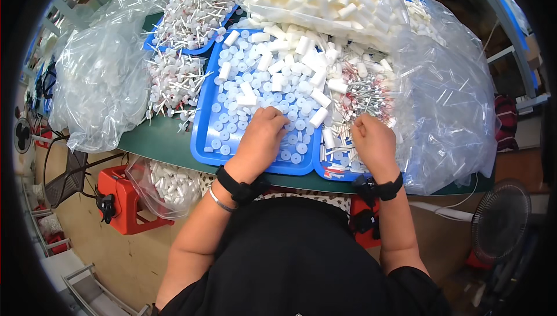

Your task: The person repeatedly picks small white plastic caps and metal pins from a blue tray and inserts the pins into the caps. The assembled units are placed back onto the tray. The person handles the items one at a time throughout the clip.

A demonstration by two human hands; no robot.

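Bends the left hand (264,137) over the near part of a shallow blue plastic tray (249,167), with fingers curled; cannot tell whether apart, together or clamped on a piece. Has small translucent white plastic discs (225,149) all around that hand, and smooth white cylinders (318,117) just beyond it and to its right. Curls the right hand (374,142) at the near edge of a tangle of thin silvery pins with reddish ends (365,100); again cannot tell whether clamped on one. Has a second blue plastic tray (321,168) just left of and below the right hand. Faces, beyond both hands, a big clear plastic bag heaped with white cylinders (331,0). Has crumpled clear plastic sheeting (449,113) right of the right hand, and, well left of the left hand, a pile of white-headed pins (173,81) on the dark green table (159,141).
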